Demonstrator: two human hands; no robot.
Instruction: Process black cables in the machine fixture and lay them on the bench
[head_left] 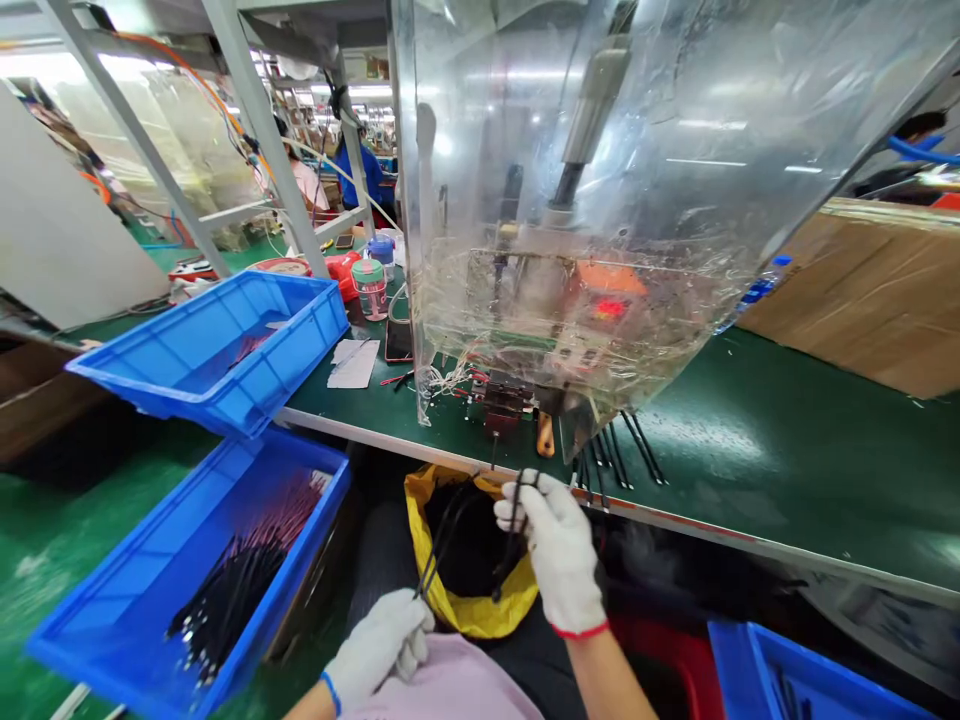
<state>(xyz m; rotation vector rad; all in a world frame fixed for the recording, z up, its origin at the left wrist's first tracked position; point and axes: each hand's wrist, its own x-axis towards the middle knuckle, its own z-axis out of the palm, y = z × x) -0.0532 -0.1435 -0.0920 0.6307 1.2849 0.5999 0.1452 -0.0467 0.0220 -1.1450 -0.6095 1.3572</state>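
Both hands wear white gloves. My left hand [382,640], low in the view, has its fingers closed on a thin black cable [444,540] that rises over the yellow bag. My right hand [551,535], at the bag's right side, pinches another black cable [511,545], which hangs down over the opening. The open yellow bag [487,622] lies between the hands, dark inside. Just beyond it, at the table's edge, stands a small dark fixture [506,395] beneath a machine behind a clear plastic shield [675,130]. Whether the two cable parts are joined cannot be told.
Two blue bins [300,375] [90,620] are stacked at the left, the lower one holding black and red cables. Several black cables [641,450] lie on the green table [750,430]. A cardboard box [870,290] is at right, another blue bin [840,680] lower right.
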